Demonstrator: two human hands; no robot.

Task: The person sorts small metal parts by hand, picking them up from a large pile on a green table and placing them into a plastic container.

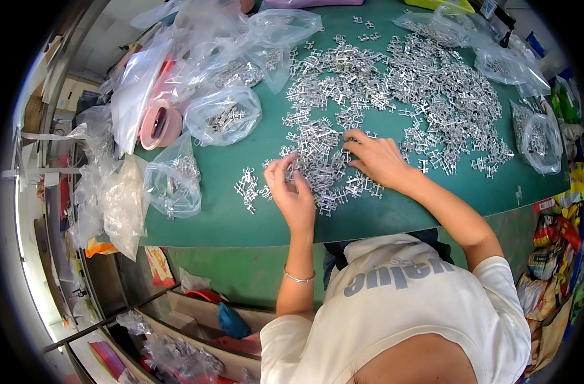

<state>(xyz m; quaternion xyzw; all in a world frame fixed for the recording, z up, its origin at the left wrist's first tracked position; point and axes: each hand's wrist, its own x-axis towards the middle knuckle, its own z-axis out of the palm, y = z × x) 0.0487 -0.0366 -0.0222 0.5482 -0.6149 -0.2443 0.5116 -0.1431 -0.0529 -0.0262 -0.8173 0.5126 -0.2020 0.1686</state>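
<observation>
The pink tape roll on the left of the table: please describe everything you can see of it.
The tape roll is a wide pink ring with a dark hollow core. It leans tilted on the green table, at its left edge. Clear plastic bags press against it and partly cover it. No hand touches it.

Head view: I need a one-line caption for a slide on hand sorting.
Two bare hands, left hand and right hand, pick through small metal parts on a green table.

Small silvery metal parts (pixel 324 157), seemingly cross-shaped stampings, lie in a loose heap on the green bench (pixel 240 217), thickest at centre and far right, with a small separate cluster (pixel 248 189) lying near left.
</observation>
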